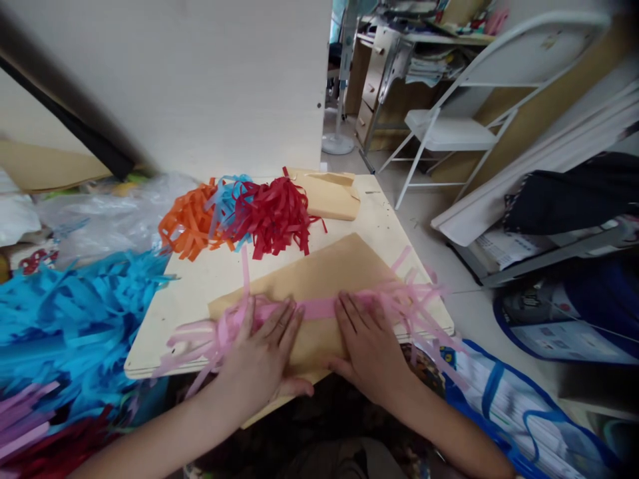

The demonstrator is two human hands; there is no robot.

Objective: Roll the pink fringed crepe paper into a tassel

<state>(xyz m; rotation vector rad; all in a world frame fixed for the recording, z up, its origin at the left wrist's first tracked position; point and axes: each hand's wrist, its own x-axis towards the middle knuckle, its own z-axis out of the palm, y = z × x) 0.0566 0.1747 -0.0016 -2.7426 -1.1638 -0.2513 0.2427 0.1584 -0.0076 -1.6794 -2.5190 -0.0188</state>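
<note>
A pink paper fringe (pixel 319 309) lies across a sheet of brown paper (pixel 324 266) on the small table, its loose strips spreading past both ends. My left hand (pixel 264 349) rests flat on the left part of the pink band, fingers stretched out. On the right part of the same band lies my right hand (pixel 367 346), also flat with its fingers extended. The middle of the band shows between the two hands. Beyond the sheet sit tassel bunches in orange (pixel 190 219), light blue (pixel 232 196) and red (pixel 274 216).
A folded brown paper piece (pixel 327 193) lies at the back of the pale table (pixel 164 319). Blue fringe (pixel 74 319) heaps up on the left, near clear plastic (pixel 120 209). A white folding chair (pixel 454 130) stands behind right; a blue-trimmed bag (pixel 519 399) is at right.
</note>
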